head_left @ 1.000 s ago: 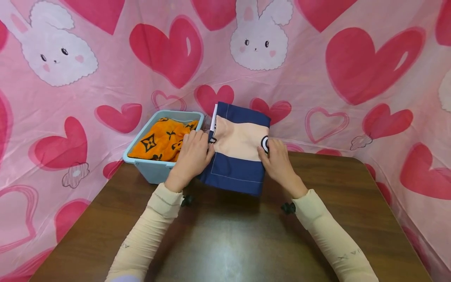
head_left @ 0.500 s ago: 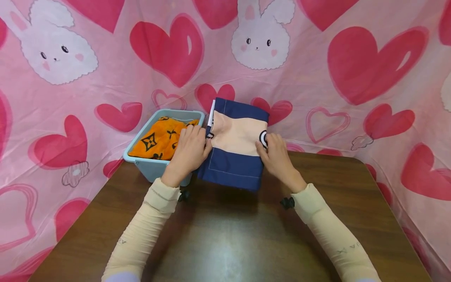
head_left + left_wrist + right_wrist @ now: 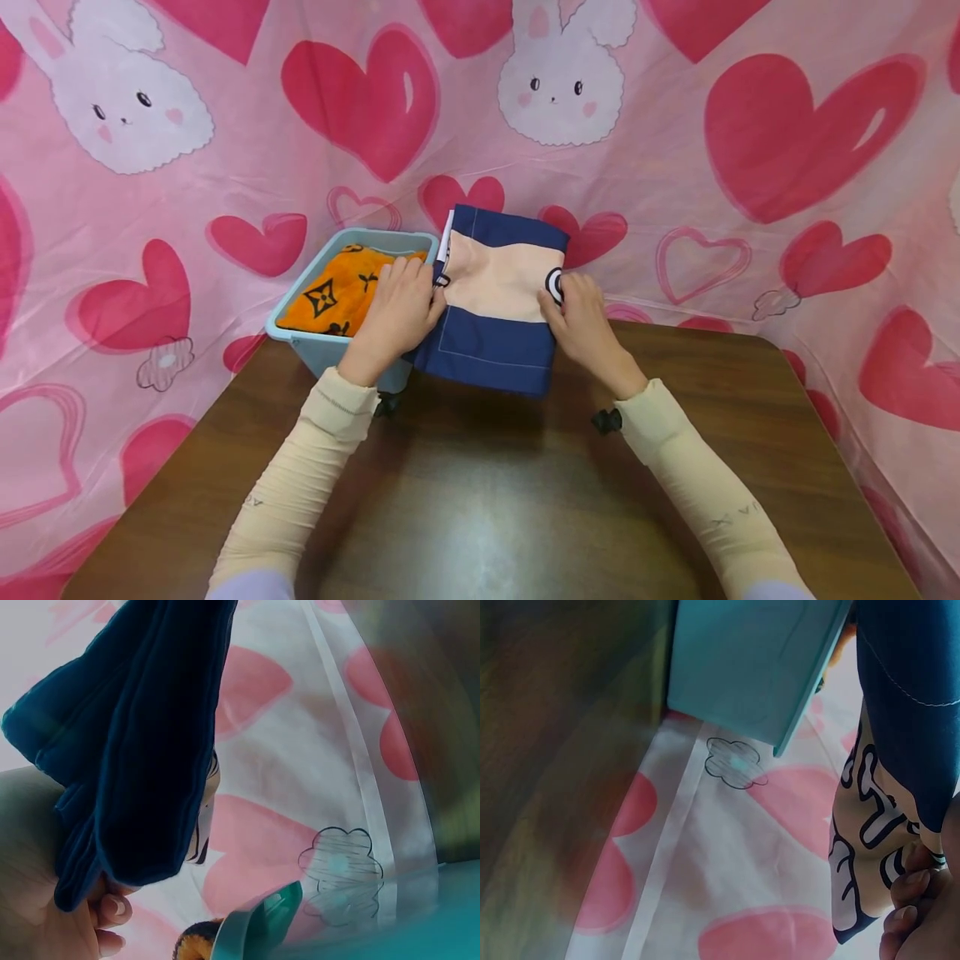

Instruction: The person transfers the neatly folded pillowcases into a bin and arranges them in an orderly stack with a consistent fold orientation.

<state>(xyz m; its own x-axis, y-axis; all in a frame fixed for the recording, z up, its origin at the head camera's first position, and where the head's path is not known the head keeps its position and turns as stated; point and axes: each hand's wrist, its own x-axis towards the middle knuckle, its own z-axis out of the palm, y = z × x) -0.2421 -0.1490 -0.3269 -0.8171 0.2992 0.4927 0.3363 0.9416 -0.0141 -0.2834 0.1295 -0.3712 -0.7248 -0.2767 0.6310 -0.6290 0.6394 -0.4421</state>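
Both hands hold up a folded cloth (image 3: 495,279), navy blue with a peach band and black-and-white print, its folded layers hanging above the table. My left hand (image 3: 397,308) grips its left edge, thumb in front, and overlaps the basket in the head view. At the opposite edge, beside a round printed mark, my right hand (image 3: 588,325) pinches it between thumb and fingers. Seen from the left wrist, thick navy folds (image 3: 150,750) hang past the hand. In the right wrist view, curled fingers (image 3: 911,892) lie against the peach printed side.
A light blue plastic basket (image 3: 322,354) stands at the table's back left, with an orange plush cloth (image 3: 322,300) with black motifs inside. The brown wooden table (image 3: 472,500) backs onto a pink curtain (image 3: 660,192) with hearts and rabbits.
Both hands have carried the folded cloth slightly to the left and back, towards the basket. Their hold on it looks the same, and the basket stays in place.
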